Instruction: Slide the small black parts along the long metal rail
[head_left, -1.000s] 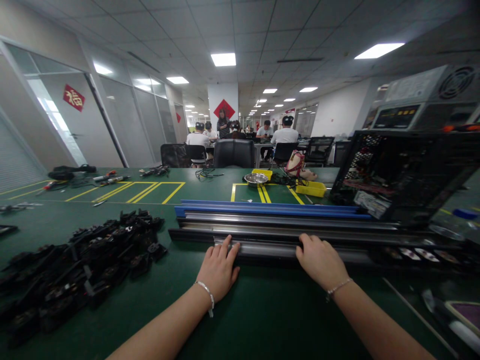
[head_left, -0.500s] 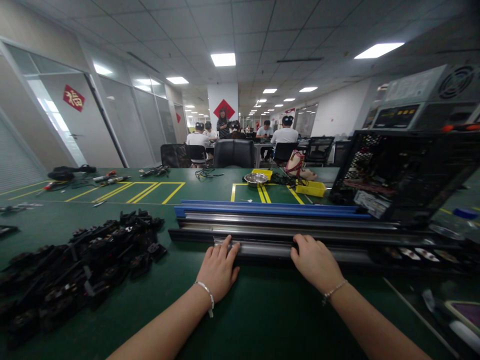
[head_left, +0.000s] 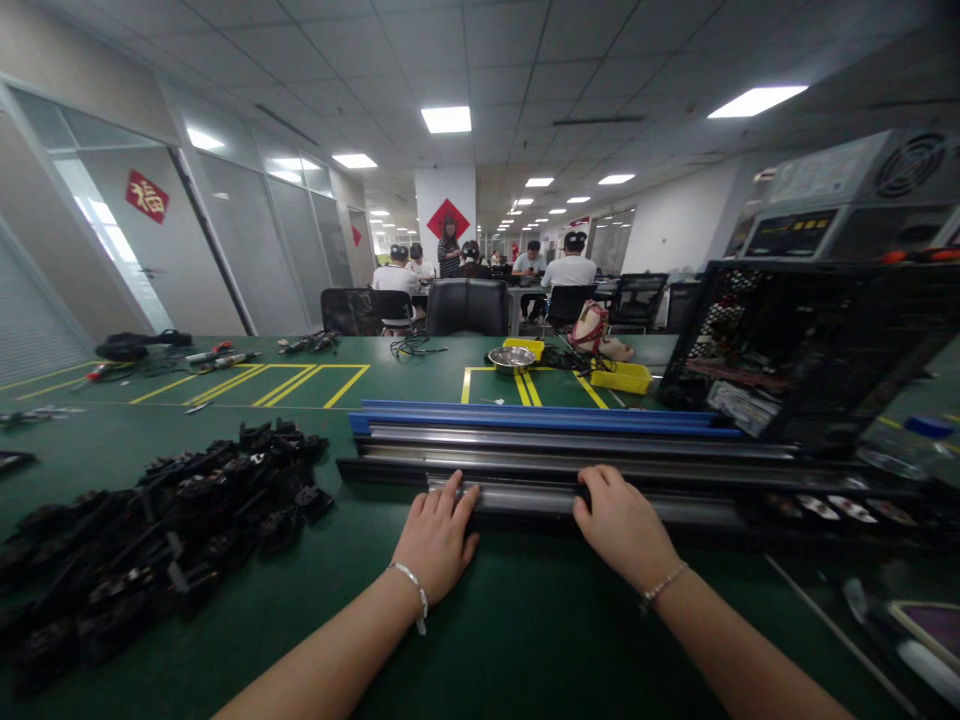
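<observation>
Near the table's front lies a dark channel-shaped rail [head_left: 525,499] with a shiny grey inner face. My left hand [head_left: 439,540] rests on its left part, fingers stretched and a little apart, the tips touching the rail. Further right, my right hand [head_left: 626,525] is at the same rail with thumb and forefinger bent together. A small dark piece [head_left: 583,491] shows between them; its kind cannot be made out. Behind are more long rails, a dark one [head_left: 480,467], a shiny grey one [head_left: 555,440] and a blue one [head_left: 540,415].
Many black plastic parts [head_left: 180,520] are heaped at left. An open computer case [head_left: 795,350] stands at right, power supply units [head_left: 832,205] above it. A metal bowl [head_left: 511,358] and yellow trays [head_left: 621,377] are farther back. People [head_left: 570,262] sit beyond the table.
My right hand has slid slightly left along the rail, nearer to my left hand. The left hand has stayed in place, as have the rails.
</observation>
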